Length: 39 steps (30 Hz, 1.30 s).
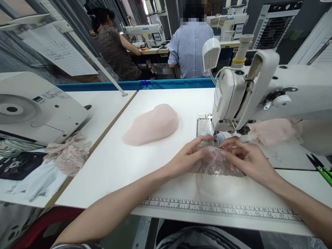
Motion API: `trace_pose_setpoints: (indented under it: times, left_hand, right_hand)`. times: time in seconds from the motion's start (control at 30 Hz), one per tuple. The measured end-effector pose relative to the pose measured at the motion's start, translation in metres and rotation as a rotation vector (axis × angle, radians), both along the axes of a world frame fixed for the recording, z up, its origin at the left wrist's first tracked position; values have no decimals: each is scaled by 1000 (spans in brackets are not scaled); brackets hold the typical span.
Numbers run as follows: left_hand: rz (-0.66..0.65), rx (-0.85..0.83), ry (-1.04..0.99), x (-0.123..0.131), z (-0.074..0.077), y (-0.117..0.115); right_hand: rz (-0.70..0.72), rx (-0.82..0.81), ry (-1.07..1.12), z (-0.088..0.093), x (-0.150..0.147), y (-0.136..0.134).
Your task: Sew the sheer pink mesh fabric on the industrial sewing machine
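Currently, both hands are at the sewing machine [225,93], which stands toward the right end of the white surface [111,173]. Work piece: sheer pink fabric [214,160], gathered in folds just in front of the needle area, between that and the surface's front edge. Left hand [193,152]: partly open, index finger extended toward the presser foot, thumb on the fabric; cannot tell whether it pinches or only presses. Right hand [242,155]: fingers curled, thumb and fingertips closed on the fabric's right side. Printed ruler scale [220,209] runs along the front edge, below the hands. A second pink piece [153,126] lies flat left of the machine, nearer the back edge than the front; more pink cloth [275,132] lies under the machine arm. Green-handled snips [324,175] at the right edge. Beyond the back edge, two co-workers, one in a striped shirt [192,48], sit near other machines
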<state>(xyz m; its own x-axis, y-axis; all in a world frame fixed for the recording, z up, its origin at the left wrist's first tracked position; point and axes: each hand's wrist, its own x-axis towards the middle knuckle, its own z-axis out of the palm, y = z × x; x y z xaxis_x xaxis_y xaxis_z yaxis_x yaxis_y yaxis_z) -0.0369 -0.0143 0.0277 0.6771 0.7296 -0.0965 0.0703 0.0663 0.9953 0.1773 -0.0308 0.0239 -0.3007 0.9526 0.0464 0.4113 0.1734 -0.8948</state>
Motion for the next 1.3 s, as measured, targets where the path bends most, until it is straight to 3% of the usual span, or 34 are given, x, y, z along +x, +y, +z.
trace_pose_setpoints:
  times: [0.2,0.43,0.67,0.83,1.13,1.3]
  left_hand:
    - [95,7,-26,3,-8,0]
    - [89,20,4,4,-11,1]
    - [145,-138,-54,6,-8,-1]
    - [144,-184,-60,5,-8,0]
    - [124,-107,-22,8,-11,3]
    - [91,-138,-104,9,-16,6]
  right_hand:
    - [-21,48,31,1,-5,-2]
    - [-73,162,27,-2,-4,-3]
    - [-96,173,21,-5,-3,-2]
    - [-92,214,13,-7,-2,-1]
    - [-18,381,-85,-12,0,1]
    - [-2,506,-152,-17,-1,3]
